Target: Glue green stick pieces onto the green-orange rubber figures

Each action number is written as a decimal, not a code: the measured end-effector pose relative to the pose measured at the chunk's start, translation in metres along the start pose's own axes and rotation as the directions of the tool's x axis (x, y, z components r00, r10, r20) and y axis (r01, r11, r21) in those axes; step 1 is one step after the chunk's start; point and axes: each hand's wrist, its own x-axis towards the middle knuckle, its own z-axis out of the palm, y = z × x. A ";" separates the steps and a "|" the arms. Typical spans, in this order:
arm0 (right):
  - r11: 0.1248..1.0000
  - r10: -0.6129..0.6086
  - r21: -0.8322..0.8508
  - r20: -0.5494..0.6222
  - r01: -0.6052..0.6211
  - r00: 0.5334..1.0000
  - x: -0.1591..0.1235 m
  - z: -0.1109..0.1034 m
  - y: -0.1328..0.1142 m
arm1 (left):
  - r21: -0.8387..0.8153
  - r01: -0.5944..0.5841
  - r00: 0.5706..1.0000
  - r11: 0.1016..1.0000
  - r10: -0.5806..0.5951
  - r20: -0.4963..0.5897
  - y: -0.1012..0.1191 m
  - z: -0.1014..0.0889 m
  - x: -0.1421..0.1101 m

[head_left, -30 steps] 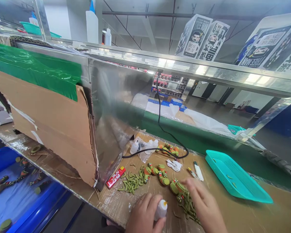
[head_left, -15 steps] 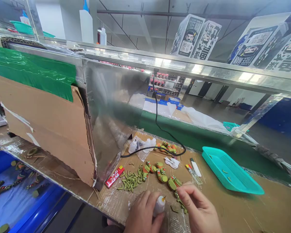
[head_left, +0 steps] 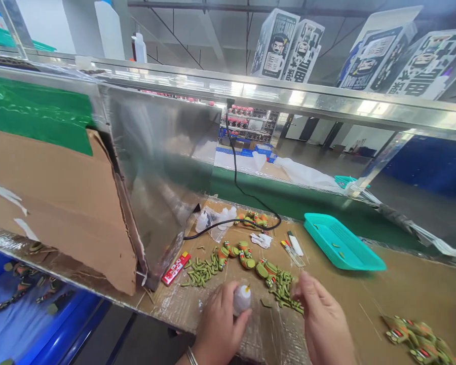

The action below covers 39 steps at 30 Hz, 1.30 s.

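Both hands work: left hand [head_left: 218,324] fingers grip the glue bottle [head_left: 242,299], right hand [head_left: 321,324] fingers hang loosely spread.

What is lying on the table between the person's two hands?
Between left hand, holding a glue bottle, and right hand: one small green piece on taped cardboard, head view.

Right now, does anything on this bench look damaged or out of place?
Yes. The cardboard panel on the left has a torn, ragged right edge with green tape across its top. Small green pieces lie scattered loose on the bench beyond the left hand, which holds a small glue bottle.
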 end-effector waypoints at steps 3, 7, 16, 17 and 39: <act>0.972 -0.006 -0.232 0.111 0.031 0.994 -0.015 -0.006 0.026 | -0.003 0.001 1.000 1.000 -0.001 -0.009 0.000 0.001 -0.002; 0.849 -0.068 -0.511 0.144 0.133 0.987 -0.023 -0.012 0.053 | 0.004 -0.015 1.000 1.000 0.015 -0.013 -0.001 0.001 -0.001; 0.618 -0.013 -0.746 0.307 0.249 0.952 0.010 -0.024 0.090 | 0.001 -0.032 0.995 1.000 0.032 -0.096 -0.009 0.014 0.000; 0.609 -0.016 -0.746 0.327 0.269 0.945 0.009 -0.024 0.092 | 0.001 -0.030 0.994 1.000 0.030 -0.102 -0.011 0.016 -0.001; 0.974 -0.041 -0.182 0.446 0.135 0.894 -0.048 0.050 0.057 | 0.122 0.040 0.987 0.992 -0.058 0.148 -0.008 -0.053 0.045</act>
